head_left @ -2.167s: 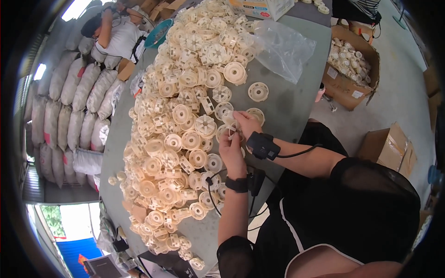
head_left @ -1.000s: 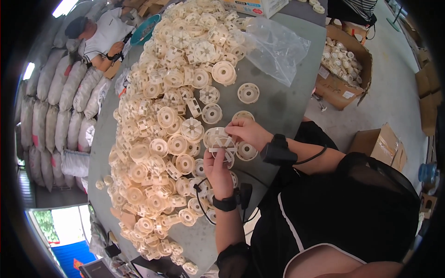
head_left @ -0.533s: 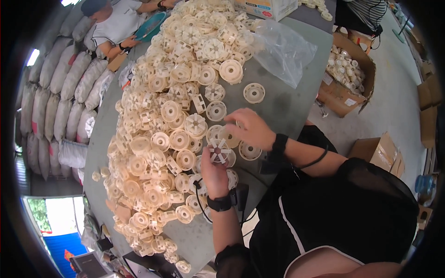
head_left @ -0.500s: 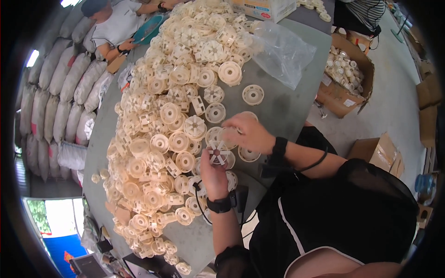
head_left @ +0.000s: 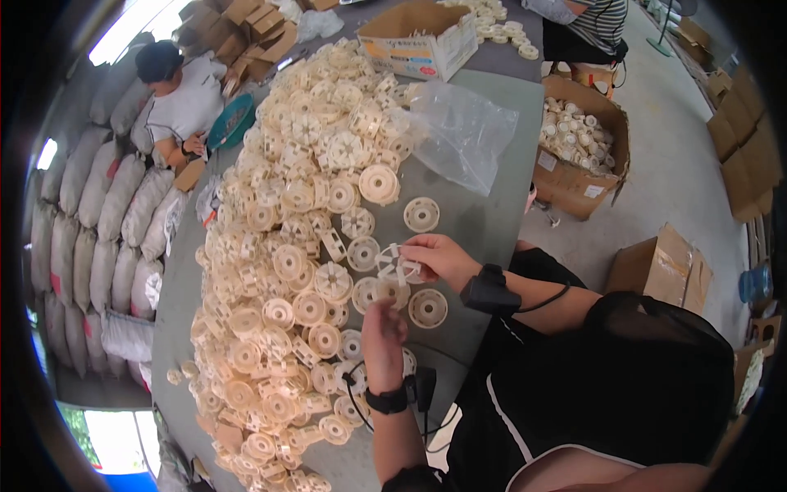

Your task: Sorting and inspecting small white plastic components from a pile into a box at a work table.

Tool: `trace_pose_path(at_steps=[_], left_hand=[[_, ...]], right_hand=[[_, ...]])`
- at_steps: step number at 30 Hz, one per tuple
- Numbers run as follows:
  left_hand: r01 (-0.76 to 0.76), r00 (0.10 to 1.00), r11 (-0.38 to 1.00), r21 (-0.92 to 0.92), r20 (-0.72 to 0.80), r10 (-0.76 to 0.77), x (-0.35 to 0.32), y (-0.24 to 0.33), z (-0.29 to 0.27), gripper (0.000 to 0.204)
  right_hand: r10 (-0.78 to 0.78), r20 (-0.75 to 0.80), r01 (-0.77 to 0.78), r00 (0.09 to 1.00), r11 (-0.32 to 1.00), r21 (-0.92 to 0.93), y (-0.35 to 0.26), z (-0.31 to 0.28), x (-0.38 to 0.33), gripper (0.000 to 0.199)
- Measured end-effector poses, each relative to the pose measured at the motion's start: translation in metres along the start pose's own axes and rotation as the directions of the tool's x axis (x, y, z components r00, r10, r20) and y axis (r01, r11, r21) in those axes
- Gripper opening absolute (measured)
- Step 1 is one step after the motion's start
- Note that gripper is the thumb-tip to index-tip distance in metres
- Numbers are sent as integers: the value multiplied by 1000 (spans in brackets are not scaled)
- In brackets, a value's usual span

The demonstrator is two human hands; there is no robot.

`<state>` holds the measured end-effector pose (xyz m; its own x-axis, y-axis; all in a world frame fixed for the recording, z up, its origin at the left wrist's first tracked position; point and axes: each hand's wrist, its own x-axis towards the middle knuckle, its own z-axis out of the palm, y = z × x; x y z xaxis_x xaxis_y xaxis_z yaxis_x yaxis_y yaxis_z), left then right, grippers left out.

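My right hand (head_left: 438,261) pinches a cream plastic spoked wheel part (head_left: 397,265) by its edge, tilted above the table. Just below it, my left hand (head_left: 384,340) is raised with its fingers loosely apart and slightly blurred; no part shows in it. Round flanged parts lie flat around both hands, among them one ring part (head_left: 428,308) beside my right wrist and another ring part (head_left: 421,215) farther off. To the left spreads a big heap of similar cream plastic parts (head_left: 279,312). Black bands with cables circle both my wrists.
A clear plastic bag (head_left: 467,135) lies on the grey table (head_left: 512,184), near an open printed carton (head_left: 422,45). Right of the table, a cardboard box (head_left: 578,176) holds more parts. Across the heap, a person (head_left: 184,102) has a teal basin (head_left: 232,121). Stacked sacks (head_left: 102,197) stand left.
The spoked part, earlier in my left hand, now appears in my right. My left hand sits lower in the picture. The whole view has shifted, showing more of the far end.
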<state>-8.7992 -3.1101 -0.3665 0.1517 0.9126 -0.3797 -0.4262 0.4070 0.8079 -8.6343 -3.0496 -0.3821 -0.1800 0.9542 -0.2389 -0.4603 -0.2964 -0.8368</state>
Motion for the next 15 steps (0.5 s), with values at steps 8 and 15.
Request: trace_pose_path(at_steps=[8,15], left_hand=[[-274,962,951,-141,-40,272,-16,-1,-15,23],[-269,946,958,-99,-215,243,-29,11,-3,11]], right_hand=[[-218,-57,199,974,951,-236,-78,-36,48,24],[-466,18,398,885,735,-549,-141,-70,86,23]])
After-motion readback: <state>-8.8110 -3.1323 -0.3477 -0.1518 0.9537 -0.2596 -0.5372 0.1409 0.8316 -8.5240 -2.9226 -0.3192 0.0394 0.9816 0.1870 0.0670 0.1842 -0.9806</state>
